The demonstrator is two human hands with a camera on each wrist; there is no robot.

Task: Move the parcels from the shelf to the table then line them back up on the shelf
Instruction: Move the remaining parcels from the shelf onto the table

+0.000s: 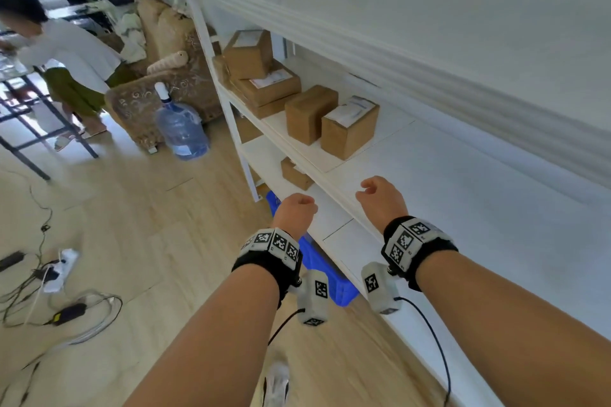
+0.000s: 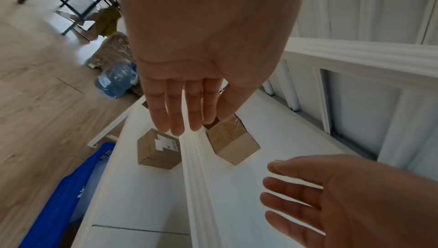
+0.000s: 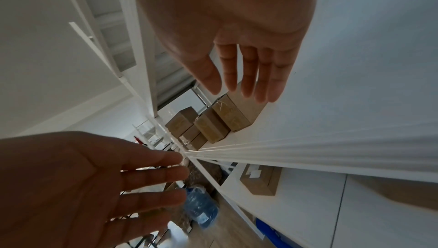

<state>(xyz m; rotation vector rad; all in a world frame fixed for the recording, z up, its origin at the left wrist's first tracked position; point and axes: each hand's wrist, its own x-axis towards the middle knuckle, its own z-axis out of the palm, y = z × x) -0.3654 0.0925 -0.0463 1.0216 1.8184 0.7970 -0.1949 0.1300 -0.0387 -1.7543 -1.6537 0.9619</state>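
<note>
Out on the left there's a person bent over a dark-framed desk [image 1: 20,129], then a water jug [image 1: 181,129] on the floor, and now we come to the action: the left hand [image 1: 295,213] hangs out in front of the shelf [image 1: 429,182], over the floor side of its front edge, empty. From the head view it looks curled, but the wrist views show its fingers [image 2: 175,113] straight and a little spread, so call it relaxed, nothing held. Next across, the right hand [image 1: 380,198] is up over the bare shelf board itself, fingers [image 3: 251,75] likewise loose and extended, holding nothing. And the parcels [image 1: 348,125]? All ahead of both hands, farther along the shelf and away from the person: two upright ones side by side nearest, a stack beyond them at the far end, with another small box [image 1: 295,173] on the lower board. The nearest parcel stands taller than wide, label on top, its broad faces turned toward the shelf front and back. That's the relation that matters: it lies forward and slightly left of the right hand, which is already above the board, so the right looks better placed to reach it, while the left would have to come in over the edge. My read: a reach along the shelf is what comes next, with neither hand near contact.
</note>
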